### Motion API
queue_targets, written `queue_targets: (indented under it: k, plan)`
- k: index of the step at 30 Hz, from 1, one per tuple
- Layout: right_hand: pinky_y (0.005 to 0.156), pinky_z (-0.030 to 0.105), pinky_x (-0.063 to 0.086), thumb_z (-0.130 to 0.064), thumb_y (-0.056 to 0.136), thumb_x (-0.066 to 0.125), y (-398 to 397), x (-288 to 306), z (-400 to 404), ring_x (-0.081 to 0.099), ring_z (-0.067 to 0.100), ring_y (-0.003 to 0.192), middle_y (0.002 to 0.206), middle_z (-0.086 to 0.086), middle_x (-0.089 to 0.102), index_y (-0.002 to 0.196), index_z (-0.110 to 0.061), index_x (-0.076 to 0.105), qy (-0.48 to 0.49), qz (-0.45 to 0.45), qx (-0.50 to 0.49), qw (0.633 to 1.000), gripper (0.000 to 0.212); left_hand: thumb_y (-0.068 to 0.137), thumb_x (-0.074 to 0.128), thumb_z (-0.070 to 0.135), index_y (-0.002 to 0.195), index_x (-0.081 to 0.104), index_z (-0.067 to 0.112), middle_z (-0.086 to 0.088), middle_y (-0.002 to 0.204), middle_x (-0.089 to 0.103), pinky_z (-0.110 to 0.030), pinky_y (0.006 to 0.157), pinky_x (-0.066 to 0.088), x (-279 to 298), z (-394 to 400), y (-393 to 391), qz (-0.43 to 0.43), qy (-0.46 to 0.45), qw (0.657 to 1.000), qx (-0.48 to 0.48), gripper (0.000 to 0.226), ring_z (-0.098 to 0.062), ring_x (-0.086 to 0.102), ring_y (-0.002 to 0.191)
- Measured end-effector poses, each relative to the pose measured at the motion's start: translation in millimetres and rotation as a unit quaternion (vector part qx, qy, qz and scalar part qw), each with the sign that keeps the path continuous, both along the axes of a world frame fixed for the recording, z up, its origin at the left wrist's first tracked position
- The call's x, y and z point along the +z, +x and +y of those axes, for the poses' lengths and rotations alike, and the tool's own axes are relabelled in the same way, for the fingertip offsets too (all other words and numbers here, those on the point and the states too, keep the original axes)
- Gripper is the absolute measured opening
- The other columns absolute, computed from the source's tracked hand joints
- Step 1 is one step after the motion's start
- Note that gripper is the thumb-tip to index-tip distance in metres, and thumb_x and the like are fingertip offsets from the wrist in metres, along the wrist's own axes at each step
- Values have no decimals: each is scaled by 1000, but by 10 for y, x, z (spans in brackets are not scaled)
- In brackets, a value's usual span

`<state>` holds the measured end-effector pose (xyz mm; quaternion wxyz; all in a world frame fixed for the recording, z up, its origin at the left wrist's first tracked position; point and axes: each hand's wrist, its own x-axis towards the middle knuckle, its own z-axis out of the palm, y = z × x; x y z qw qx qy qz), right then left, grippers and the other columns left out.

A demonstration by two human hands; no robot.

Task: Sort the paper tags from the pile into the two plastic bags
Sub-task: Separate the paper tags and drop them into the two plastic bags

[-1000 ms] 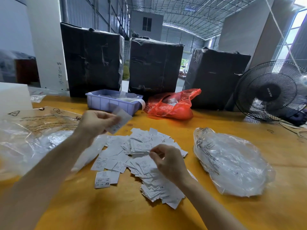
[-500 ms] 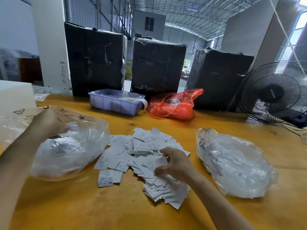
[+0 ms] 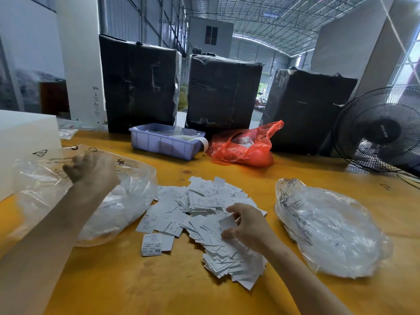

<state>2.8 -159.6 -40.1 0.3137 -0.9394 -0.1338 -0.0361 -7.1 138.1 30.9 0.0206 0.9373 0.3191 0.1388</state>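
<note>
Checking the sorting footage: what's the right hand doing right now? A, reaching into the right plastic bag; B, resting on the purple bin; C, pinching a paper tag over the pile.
C: the right hand pinches a white tag above the pile.

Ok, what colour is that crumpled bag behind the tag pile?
Red, see-through plastic bag, clearest in the head view, beside the lavender bin.

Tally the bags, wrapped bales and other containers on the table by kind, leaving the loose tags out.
Clear plastic bags: 2, left one, right one
Red plastic bag: 1
Black wrapped bales: 3, left, middle, right
Purple plastic bin: 1
Total: 7
</note>
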Motion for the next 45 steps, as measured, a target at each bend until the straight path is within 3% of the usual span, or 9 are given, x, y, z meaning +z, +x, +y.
queue_targets:
  k: [5, 9, 12, 19, 24, 28, 31, 35, 45]
  plan:
    - [90, 19, 38, -18, 73, 80, -5, 8, -7, 53, 15, 113, 125, 3, 59, 127, -12, 57, -22, -37, -9, 999, 58, 86, 68, 24, 111, 64, 8, -11, 106, 65, -30, 77, 46, 44, -558, -15, -236, -90, 925, -283, 31, -22, 58, 95]
    - [81, 12, 37, -8, 80, 69, 2, -8, -41, 56, 17, 106, 115, 7, 64, 110, -6, 66, -59, -99, -18, 993, 30, 89, 64, 18, 99, 68, 8, -1, 89, 68, -21, 69, 50, -187, -1099, -76, -133, -276, 852, -424, 16, -8, 60, 75]
    - [61, 13, 42, 2, 80, 63, -41, 30, -31, 59, 16, 78, 85, 7, 70, 81, -5, 71, -33, -168, -17, 985, 10, 93, 58, 20, 89, 67, 2, -7, 75, 69, -20, 56, 52, -424, -1332, -113, -28, -468, 790, -395, 20, -10, 63, 59]
    - [68, 42, 47, -1, 67, 78, -156, 225, 82, 59, 13, 75, 73, -12, 67, 65, -14, 67, 113, -460, 79, 877, 18, 91, 41, 59, 81, 67, 2, -14, 77, 71, -22, 53, 54, -394, -1368, -77, 39, -783, 561, -264, 63, -22, 70, 65]
    - [68, 35, 46, -14, 68, 84, -116, 211, 19, 62, 21, 79, 81, -2, 70, 69, -13, 69, -33, -473, 147, 868, 15, 88, 62, 17, 92, 66, 2, -7, 67, 70, -20, 48, 50, -406, -1322, -59, -104, -752, 596, -263, 16, -15, 66, 60]
    - [65, 31, 50, -12, 77, 77, 31, 391, -430, 67, 27, 71, 77, 10, 71, 79, -6, 71, 3, -419, -93, 903, 8, 88, 62, 10, 92, 64, -1, -13, 80, 68, -24, 51, 55, -410, -1289, -51, -121, -757, 597, -236, 12, -22, 66, 72]
    - [57, 28, 46, -13, 88, 61, 140, 418, -990, 63, 28, 71, 74, 9, 65, 81, -6, 68, -159, -175, -320, 918, 12, 89, 61, 9, 96, 63, -2, -15, 84, 67, -25, 52, 56, -420, -1300, -45, -118, -749, 606, -241, 13, -24, 65, 75]
    - [48, 22, 29, -42, 79, 73, 137, 241, -1344, 47, 19, 55, 58, 3, 48, 59, -11, 43, -199, 27, -346, 917, 47, 91, 59, 9, 99, 61, -1, -16, 89, 67, -26, 55, 52, -441, -1315, -32, -104, -725, 635, -246, 12, -24, 65, 78]
    - [64, 33, 52, -11, 87, 62, 222, 235, -1385, 63, 30, 79, 89, 14, 68, 84, 0, 65, -156, -49, -379, 911, 12, 92, 58, 7, 113, 58, -2, -15, 89, 69, -24, 56, 50, -457, -1329, -44, -82, -683, 679, -256, 23, -23, 65, 80]
